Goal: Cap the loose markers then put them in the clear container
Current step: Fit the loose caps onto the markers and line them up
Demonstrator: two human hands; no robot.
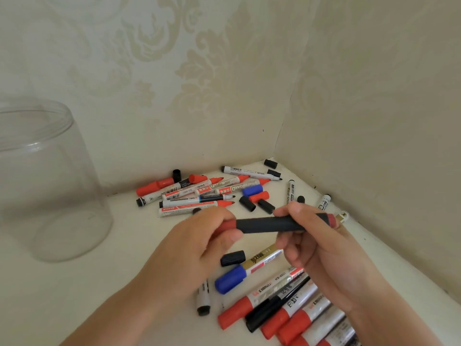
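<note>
A black-bodied marker [262,224] with red ends is held level between both hands above the white surface. My left hand [199,243] grips its red cap end at the left. My right hand [311,236] holds the barrel near the red right end. The clear container [45,181] stands upright at the far left, with nothing visible inside. A pile of uncapped markers [199,196] lies behind the hands by the wall. A row of capped markers [287,308] lies below my right hand.
Loose caps lie scattered: black ones [264,206], a blue one [252,190], a red one [259,196] and a black one [232,257] under the hands. Patterned walls meet in a corner at the back right. The white surface [124,245] stretches between container and hands.
</note>
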